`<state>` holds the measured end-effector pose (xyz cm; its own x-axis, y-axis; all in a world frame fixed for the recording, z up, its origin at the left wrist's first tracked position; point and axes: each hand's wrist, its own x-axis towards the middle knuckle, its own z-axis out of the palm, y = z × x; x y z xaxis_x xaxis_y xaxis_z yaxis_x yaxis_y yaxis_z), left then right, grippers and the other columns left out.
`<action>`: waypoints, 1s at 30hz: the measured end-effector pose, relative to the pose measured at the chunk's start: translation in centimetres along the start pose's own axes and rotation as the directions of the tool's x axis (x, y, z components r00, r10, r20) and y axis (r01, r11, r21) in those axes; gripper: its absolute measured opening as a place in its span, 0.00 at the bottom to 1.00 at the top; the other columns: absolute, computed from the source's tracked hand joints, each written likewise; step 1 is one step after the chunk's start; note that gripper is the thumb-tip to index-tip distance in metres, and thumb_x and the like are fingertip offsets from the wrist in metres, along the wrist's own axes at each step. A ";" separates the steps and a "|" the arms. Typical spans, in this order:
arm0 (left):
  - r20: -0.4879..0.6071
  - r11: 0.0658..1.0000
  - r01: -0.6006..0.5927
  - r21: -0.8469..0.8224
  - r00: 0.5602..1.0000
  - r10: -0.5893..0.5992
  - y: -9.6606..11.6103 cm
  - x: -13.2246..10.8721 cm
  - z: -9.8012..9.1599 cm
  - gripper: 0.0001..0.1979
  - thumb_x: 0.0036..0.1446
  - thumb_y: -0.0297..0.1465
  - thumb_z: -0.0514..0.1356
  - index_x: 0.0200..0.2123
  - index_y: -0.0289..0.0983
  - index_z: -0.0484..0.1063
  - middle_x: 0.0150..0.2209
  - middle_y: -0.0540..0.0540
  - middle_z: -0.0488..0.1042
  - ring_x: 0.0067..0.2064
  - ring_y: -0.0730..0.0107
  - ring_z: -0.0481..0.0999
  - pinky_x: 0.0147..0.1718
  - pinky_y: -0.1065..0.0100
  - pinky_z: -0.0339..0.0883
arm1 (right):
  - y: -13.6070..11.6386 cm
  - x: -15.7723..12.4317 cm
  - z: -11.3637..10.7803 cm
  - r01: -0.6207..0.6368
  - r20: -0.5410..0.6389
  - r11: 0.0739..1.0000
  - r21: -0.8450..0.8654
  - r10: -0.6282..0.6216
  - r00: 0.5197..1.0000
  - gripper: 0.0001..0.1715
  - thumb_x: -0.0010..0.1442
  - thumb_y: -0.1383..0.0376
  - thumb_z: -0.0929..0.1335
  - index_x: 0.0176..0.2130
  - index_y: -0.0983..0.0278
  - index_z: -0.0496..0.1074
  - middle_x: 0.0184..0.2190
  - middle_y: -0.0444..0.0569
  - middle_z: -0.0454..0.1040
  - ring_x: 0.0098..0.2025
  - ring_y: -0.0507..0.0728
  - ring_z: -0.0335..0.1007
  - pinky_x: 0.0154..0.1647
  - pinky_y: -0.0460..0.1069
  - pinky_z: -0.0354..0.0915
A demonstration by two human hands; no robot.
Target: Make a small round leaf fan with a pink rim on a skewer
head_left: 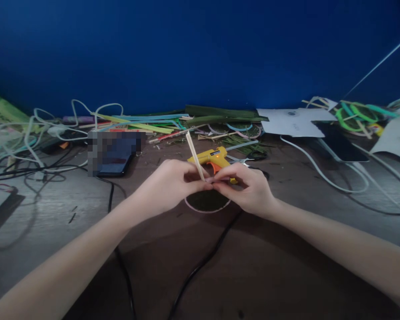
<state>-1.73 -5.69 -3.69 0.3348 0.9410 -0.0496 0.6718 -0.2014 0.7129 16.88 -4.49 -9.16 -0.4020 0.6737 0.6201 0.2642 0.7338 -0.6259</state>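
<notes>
Two thin pale wooden sticks (196, 155), side by side, rise at a tilt from between the fingers of my left hand (173, 184), which is closed at their lower end. Facing it, my right hand (248, 189) pinches a thin pinkish strip (222, 179) at the same spot. The fingertips of both hands nearly meet there and partly hide the join. Just below hangs or lies a round dark green piece with a pale pink rim (206, 210); its upper part is covered by my hands. Directly behind them lies a yellow hot glue gun (208, 155) with an orange trigger.
A phone (116, 153) lies at the left, another phone (343, 144) at the right beside white paper (293, 122). Green leaf strips (220, 116) and coloured sticks line the blue wall. White cables (36, 146) tangle at left; a black cord (203, 262) crosses the front.
</notes>
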 end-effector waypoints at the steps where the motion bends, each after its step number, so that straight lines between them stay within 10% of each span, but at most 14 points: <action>1: 0.001 1.000 -0.011 -0.027 1.000 0.011 0.0 0.0 0.0 0.09 0.49 0.40 0.61 0.31 0.44 0.77 0.30 0.56 0.79 0.34 0.67 0.77 0.31 0.72 0.66 | -0.1 0.1 0.0 0.008 0.000 1.000 -0.002 -0.008 1.000 0.02 0.55 0.67 0.67 0.33 0.60 0.70 0.29 0.44 0.76 0.30 0.52 0.73 0.31 0.46 0.70; 10: -0.087 0.997 0.049 0.058 0.995 -0.044 -0.5 0.4 -1.9 0.11 0.47 0.42 0.61 0.31 0.44 0.79 0.31 0.52 0.79 0.34 0.63 0.77 0.30 0.71 0.67 | 1.6 1.2 -1.4 -0.248 -0.117 0.968 0.038 0.251 0.961 0.09 0.60 0.63 0.63 0.31 0.62 0.69 0.25 0.43 0.72 0.27 0.51 0.68 0.30 0.47 0.64; 15: -0.164 0.993 0.107 0.056 0.982 -0.097 -0.8 0.5 -3.2 0.12 0.47 0.42 0.61 0.31 0.43 0.79 0.32 0.50 0.79 0.35 0.62 0.76 0.32 0.69 0.67 | 4.1 1.4 -1.4 -0.423 -0.122 0.878 -0.224 0.405 0.906 0.11 0.58 0.60 0.63 0.28 0.63 0.66 0.27 0.46 0.69 0.30 0.55 0.65 0.31 0.50 0.60; 21: -0.145 0.991 0.112 0.070 0.984 -0.101 -0.6 0.4 -3.5 0.14 0.48 0.43 0.60 0.33 0.42 0.79 0.32 0.50 0.79 0.34 0.63 0.76 0.33 0.69 0.66 | 4.9 0.8 -0.5 -0.340 0.031 0.785 -0.518 0.414 0.910 0.16 0.48 0.56 0.69 0.34 0.64 0.65 0.39 0.55 0.65 0.44 0.64 0.62 0.44 0.58 0.61; 30: -0.100 0.989 0.087 0.121 0.992 -0.075 -1.3 0.7 -4.0 0.13 0.46 0.43 0.61 0.31 0.41 0.79 0.31 0.50 0.79 0.34 0.64 0.76 0.31 0.71 0.64 | 5.3 0.5 -0.6 -0.443 -0.124 0.861 -0.249 0.425 0.896 0.11 0.50 0.65 0.64 0.35 0.62 0.57 0.34 0.52 0.67 0.37 0.60 0.67 0.38 0.57 0.65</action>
<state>-5.04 -3.72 -1.85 0.2157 0.9759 -0.0328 0.7731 -0.1501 0.6163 18.56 -0.18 -11.89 -0.1392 0.9270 0.3483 0.6239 0.3552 -0.6961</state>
